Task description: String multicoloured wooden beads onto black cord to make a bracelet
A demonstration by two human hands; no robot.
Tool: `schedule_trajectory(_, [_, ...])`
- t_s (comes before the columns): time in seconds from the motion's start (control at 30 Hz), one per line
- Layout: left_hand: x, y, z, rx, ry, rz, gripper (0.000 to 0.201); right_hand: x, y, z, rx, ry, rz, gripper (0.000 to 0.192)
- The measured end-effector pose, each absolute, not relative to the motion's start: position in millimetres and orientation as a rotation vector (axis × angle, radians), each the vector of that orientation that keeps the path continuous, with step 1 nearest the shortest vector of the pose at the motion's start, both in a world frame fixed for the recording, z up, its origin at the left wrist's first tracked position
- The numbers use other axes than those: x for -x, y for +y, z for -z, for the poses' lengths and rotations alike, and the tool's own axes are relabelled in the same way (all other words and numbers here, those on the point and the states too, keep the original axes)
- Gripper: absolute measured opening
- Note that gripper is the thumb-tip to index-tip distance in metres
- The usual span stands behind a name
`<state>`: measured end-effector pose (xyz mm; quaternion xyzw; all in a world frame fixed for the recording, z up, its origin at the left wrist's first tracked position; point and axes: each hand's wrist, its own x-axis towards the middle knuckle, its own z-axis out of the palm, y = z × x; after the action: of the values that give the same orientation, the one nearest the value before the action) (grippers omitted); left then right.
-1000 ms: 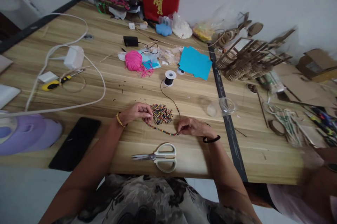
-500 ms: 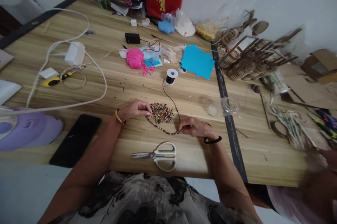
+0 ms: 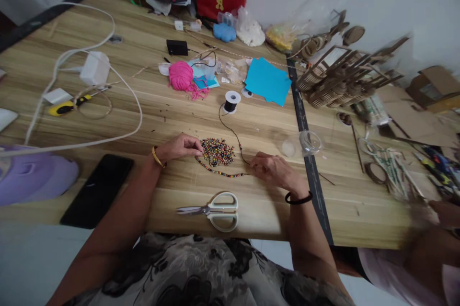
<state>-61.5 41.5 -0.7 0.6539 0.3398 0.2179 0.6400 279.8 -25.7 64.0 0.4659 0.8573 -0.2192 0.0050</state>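
Observation:
A pile of small multicoloured beads (image 3: pixel 218 153) lies on the wooden table. In front of it curves a string of beads (image 3: pixel 219 172), its left end running under the fingertips of my left hand (image 3: pixel 181 146), which are pinched together on it. My right hand (image 3: pixel 275 170) is closed on the thin black cord (image 3: pixel 230 129), right of the pile; its fingertips partly hide the cord. A bare stretch of cord shows between the strung beads and this hand. The cord leads back to a white spool (image 3: pixel 232 101) wound with black, with a few beads threaded along it.
Scissors (image 3: pixel 212 211) lie near the front edge, with a black phone (image 3: pixel 97 191) to the left. Behind are pink yarn (image 3: pixel 180 76) and blue sheets (image 3: pixel 269 81). A clear container (image 3: pixel 309 143) stands right. Another person's arm (image 3: pixel 429 239) rests at far right.
My right hand has moved right, off the end of the strung beads, and a bare stretch of cord now shows there. My left hand keeps its pinch. The view has shifted slightly.

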Motion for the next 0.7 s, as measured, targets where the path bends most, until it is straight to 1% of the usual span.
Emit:
schedule_trajectory(0.17, [61.5,41.5,1.4,-1.515,0.782,-0.508,0.029,-263.6,-29.9,-58.7,-1.371,2.687,0.698,0.006])
schedule_trajectory(0.37, [62.8,41.4,0.5,-1.542,0.812,-0.542,0.027,-246.5,-33.1,-56.7,-1.308,2.632,0.613,0.012])
schedule_trajectory(0.43, [63.4,41.7,1.1,-1.543,0.819,-0.546,0.027,-245.9,-33.1,-56.3,-1.297,2.698,0.683,0.013])
schedule_trajectory(0.6, [64.5,42.1,3.8,-1.555,0.846,-0.543,0.029,-249.0,-31.4,-54.9,-1.3,2.762,0.991,0.013])
schedule_trajectory(0.7, [65.8,42.0,3.2,-1.587,0.854,-0.536,0.029,-249.2,-30.9,-53.6,-1.271,2.756,1.059,0.014])
